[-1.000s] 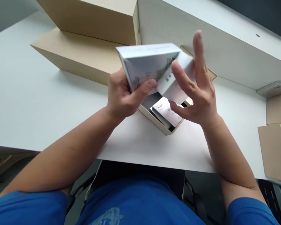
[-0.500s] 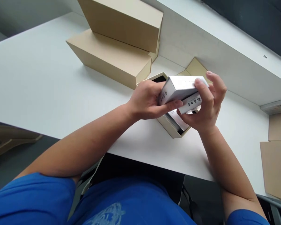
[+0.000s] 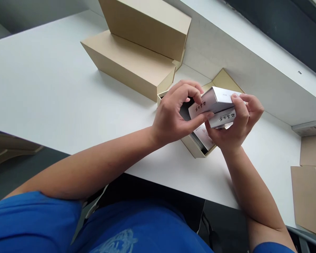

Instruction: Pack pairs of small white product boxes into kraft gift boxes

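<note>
Both my hands hold small white printed boxes just above an open tan tray box (image 3: 192, 149) near the table's front edge. My left hand (image 3: 173, 114) pinches the upper white box (image 3: 216, 100) by its near end, thumb below and fingers curled over it. A second white box (image 3: 223, 118) lies just under the first, and my right hand (image 3: 237, 123) is wrapped round the far ends of both. Another white printed box (image 3: 204, 137) lies inside the tray.
Two long tan boxes (image 3: 131, 63) lean stacked at the back of the white table (image 3: 42, 88). A tan lid (image 3: 223, 80) lies behind the tray. More tan cardboard pieces (image 3: 309, 196) sit at the right edge. A white raised ledge (image 3: 252, 66) runs along the back.
The large white box has been turned from tilted up to lying flat and lowered toward the tray. My right hand's fingers, spread a second ago, have closed round the boxes. The view has shifted left.
</note>
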Action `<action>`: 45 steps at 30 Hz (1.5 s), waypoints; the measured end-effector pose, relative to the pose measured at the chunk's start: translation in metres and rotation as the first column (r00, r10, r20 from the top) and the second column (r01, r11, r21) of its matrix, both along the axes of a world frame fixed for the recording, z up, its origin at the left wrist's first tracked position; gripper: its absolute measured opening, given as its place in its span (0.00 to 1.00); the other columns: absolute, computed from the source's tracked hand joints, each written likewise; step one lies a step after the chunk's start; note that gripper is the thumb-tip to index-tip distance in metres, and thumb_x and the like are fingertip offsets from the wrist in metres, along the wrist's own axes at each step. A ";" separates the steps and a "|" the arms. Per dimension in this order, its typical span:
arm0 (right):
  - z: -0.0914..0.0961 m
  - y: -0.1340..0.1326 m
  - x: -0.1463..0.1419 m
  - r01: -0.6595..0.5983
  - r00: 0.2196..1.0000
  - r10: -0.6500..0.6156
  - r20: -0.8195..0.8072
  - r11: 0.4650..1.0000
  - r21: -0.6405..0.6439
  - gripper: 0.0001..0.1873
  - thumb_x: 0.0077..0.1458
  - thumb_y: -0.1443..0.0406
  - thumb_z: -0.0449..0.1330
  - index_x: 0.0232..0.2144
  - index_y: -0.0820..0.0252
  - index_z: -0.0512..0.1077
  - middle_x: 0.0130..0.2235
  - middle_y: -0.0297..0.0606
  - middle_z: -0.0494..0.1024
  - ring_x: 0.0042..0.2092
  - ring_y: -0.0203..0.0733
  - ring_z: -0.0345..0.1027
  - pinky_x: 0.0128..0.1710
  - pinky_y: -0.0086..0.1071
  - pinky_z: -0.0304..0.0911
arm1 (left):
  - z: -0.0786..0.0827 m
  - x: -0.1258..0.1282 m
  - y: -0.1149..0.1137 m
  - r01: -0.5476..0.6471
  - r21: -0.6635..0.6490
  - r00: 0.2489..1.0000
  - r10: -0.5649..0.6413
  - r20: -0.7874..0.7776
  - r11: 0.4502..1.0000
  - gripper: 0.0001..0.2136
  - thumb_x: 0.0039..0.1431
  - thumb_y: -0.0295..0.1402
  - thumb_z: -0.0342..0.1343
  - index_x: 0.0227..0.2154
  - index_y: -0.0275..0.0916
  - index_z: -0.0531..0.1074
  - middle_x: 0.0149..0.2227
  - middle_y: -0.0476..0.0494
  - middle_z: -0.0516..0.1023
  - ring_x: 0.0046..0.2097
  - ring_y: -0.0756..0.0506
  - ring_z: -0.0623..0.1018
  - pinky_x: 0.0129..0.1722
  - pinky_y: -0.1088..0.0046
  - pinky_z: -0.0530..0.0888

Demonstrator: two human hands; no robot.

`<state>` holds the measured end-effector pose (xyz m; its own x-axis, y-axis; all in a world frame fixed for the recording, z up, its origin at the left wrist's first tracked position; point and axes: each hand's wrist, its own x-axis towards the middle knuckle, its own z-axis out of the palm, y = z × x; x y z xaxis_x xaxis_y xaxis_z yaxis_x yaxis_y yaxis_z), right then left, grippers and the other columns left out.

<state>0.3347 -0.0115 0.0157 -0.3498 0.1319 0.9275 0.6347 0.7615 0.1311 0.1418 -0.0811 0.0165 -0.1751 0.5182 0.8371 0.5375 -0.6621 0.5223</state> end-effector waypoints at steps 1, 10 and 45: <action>0.002 -0.001 -0.001 0.001 1.000 -0.001 -0.002 1.000 0.024 0.31 0.63 0.49 0.59 0.63 0.55 0.64 0.56 0.48 0.67 0.54 0.52 0.72 0.48 0.47 0.74 | -0.001 0.001 -0.001 -0.006 -0.009 1.000 0.006 0.011 1.000 0.14 0.62 0.44 0.70 0.40 0.45 0.72 0.47 0.42 0.83 0.49 0.40 0.83 0.44 0.59 0.85; 0.000 -0.004 -0.001 0.091 0.996 -0.092 0.005 0.995 0.034 0.30 0.63 0.49 0.59 0.62 0.55 0.66 0.56 0.50 0.68 0.55 0.56 0.71 0.51 0.52 0.70 | 0.001 0.001 -0.008 -0.030 -0.047 0.998 0.033 0.052 0.998 0.16 0.63 0.39 0.72 0.51 0.49 0.78 0.59 0.43 0.82 0.60 0.36 0.81 0.63 0.47 0.80; 0.058 -0.017 0.026 -0.275 0.870 0.457 0.185 0.761 -0.587 0.40 0.50 0.59 0.71 0.64 0.49 0.66 0.55 0.48 0.70 0.58 0.56 0.68 0.56 0.51 0.73 | -0.002 -0.029 0.031 0.091 0.409 0.934 0.065 -0.351 0.908 0.49 0.45 0.80 0.57 0.59 0.47 0.74 0.68 0.39 0.70 0.63 0.31 0.73 0.64 0.50 0.71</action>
